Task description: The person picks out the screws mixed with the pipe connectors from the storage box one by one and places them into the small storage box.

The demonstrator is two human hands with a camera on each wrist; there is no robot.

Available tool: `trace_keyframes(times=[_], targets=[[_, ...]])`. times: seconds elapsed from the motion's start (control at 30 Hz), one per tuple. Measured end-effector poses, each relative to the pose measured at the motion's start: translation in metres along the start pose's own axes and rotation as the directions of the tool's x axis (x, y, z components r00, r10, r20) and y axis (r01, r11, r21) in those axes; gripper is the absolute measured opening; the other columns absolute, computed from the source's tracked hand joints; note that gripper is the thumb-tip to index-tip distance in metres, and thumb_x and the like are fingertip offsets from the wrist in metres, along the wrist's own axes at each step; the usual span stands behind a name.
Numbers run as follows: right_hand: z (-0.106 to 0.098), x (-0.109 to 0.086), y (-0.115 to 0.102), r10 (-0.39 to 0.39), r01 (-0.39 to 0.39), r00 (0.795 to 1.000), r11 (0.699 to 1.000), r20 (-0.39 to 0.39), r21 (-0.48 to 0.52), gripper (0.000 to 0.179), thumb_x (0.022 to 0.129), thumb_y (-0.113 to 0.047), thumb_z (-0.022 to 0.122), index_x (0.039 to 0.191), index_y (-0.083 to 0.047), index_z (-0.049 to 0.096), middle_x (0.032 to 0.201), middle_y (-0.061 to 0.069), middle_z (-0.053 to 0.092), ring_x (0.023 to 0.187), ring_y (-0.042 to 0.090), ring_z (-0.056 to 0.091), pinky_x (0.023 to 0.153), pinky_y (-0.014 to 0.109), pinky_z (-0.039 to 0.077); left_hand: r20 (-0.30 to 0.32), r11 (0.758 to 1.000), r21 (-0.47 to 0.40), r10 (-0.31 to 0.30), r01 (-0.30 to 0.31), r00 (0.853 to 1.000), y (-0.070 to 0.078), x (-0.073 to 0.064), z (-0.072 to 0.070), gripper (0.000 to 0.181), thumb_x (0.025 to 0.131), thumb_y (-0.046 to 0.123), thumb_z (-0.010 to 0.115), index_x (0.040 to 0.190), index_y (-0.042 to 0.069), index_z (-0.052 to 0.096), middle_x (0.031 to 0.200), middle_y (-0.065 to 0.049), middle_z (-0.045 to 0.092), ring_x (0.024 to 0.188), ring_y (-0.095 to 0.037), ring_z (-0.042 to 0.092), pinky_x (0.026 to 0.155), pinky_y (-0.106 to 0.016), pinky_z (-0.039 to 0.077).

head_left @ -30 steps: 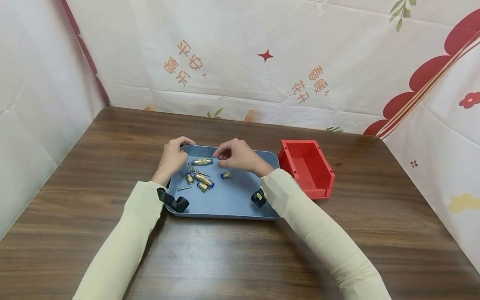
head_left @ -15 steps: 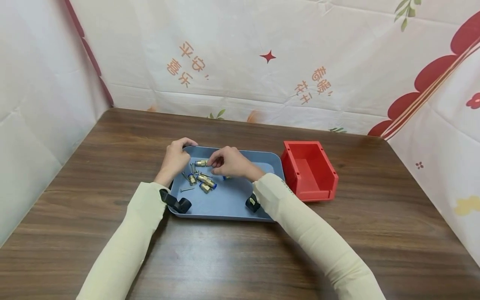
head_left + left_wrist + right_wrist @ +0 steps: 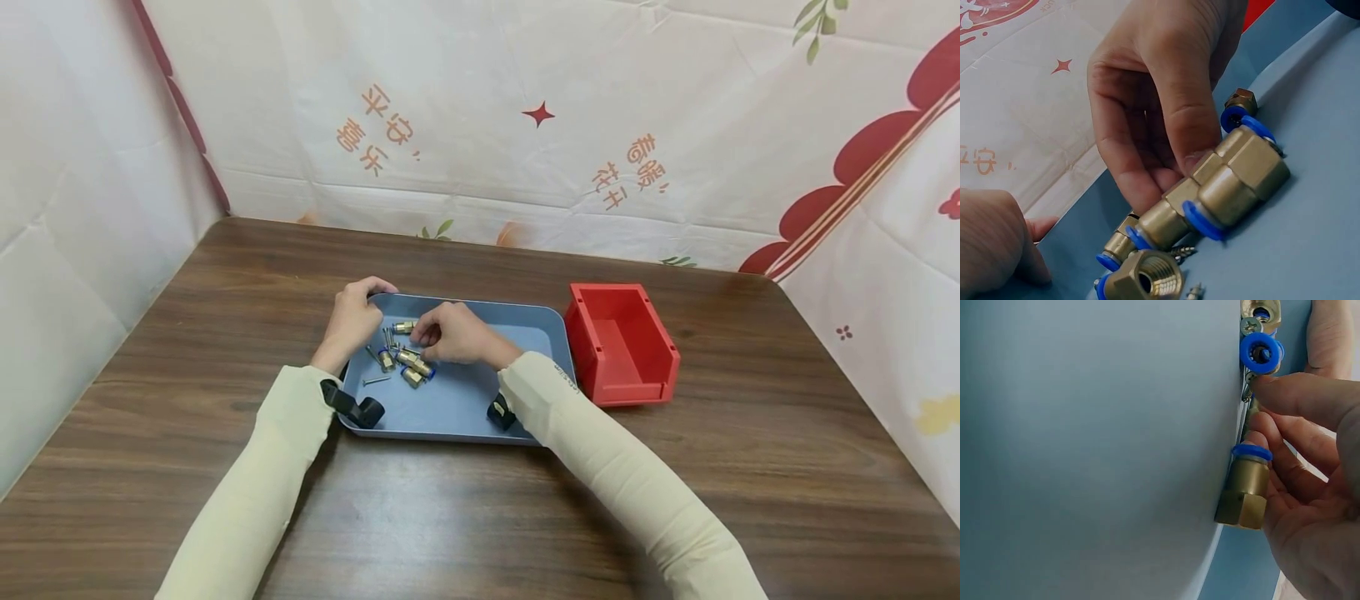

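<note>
My left hand (image 3: 351, 317) grips the far left rim of a blue-grey tray (image 3: 465, 417), with digits on both sides of the edge in the left wrist view. My right hand (image 3: 453, 333) reaches down into the tray, thumb and forefinger bent toward each other with a gap between their tips. Around those fingertips lie several brass push-fit fittings (image 3: 1254, 169) with blue collars, and several screws (image 3: 377, 380). A separate brass fitting (image 3: 1244, 494) lies under the right hand and is hidden in the head view.
A red plastic bin (image 3: 626, 350) stands just right of the tray on the wooden table (image 3: 480, 517). A printed white cloth (image 3: 480, 125) hangs behind the table. Each wrist wears a black camera (image 3: 367, 412).
My right hand has moved left and lower toward the fittings, covering the separate fitting in the head view. The left hand stays at the tray rim. The head view has shifted slightly.
</note>
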State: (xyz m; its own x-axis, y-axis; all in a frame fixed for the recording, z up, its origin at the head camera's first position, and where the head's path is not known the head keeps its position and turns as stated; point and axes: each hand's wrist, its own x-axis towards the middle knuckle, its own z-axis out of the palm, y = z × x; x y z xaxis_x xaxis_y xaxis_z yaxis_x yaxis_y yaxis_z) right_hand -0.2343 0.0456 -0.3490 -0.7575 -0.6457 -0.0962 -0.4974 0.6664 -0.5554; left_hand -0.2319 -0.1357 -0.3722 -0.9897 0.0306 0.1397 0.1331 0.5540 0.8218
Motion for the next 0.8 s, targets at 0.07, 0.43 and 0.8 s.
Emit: trace_keyframes(times=[0.07, 0.43, 0.8], targets=[[0.0001, -0.0002, -0.0007, 0.005, -0.005, 1.000, 1.000, 0.004, -0.009, 0.018, 0.080, -0.004, 0.072, 0.097, -0.005, 0.072, 0.092, 0.006, 0.071, 0.079, 0.010, 0.061, 0.072, 0.019, 0.049, -0.001, 1.000, 0.003, -0.001, 0.001, 1.000, -0.0001, -0.0003, 0.0000, 0.044, 0.082, -0.012, 0.034, 0.112, 0.001, 0.064, 0.118, -0.019, 0.063, 0.078, -0.027, 0.052, 0.062, -0.030, 0.035], [0.0045, 0.0019, -0.0022, 0.004, -0.004, 1.000, 1.000, 0.012, -0.015, 0.014, 0.081, -0.001, 0.068, 0.094, -0.005, 0.073, 0.089, 0.005, 0.071, 0.075, 0.009, 0.059, 0.068, 0.017, 0.048, -0.002, 1.000, -0.002, -0.019, 0.019, 1.000, -0.0033, -0.0018, -0.0006, 0.044, 0.083, -0.012, 0.034, 0.113, 0.001, 0.063, 0.119, -0.019, 0.062, 0.088, -0.028, 0.054, 0.064, -0.031, 0.036], [0.0058, -0.0014, -0.0003, -0.029, 0.028, 0.999, 0.999, -0.019, -0.024, 0.016, 0.081, 0.002, 0.062, 0.088, -0.005, 0.074, 0.080, 0.004, 0.069, 0.065, 0.006, 0.053, 0.059, 0.015, 0.042, 0.004, 1.000, -0.001, -0.008, 0.008, 1.000, -0.0004, -0.0012, 0.0017, 0.043, 0.083, -0.012, 0.034, 0.113, 0.000, 0.063, 0.118, -0.020, 0.062, 0.088, -0.028, 0.054, 0.061, -0.029, 0.035]])
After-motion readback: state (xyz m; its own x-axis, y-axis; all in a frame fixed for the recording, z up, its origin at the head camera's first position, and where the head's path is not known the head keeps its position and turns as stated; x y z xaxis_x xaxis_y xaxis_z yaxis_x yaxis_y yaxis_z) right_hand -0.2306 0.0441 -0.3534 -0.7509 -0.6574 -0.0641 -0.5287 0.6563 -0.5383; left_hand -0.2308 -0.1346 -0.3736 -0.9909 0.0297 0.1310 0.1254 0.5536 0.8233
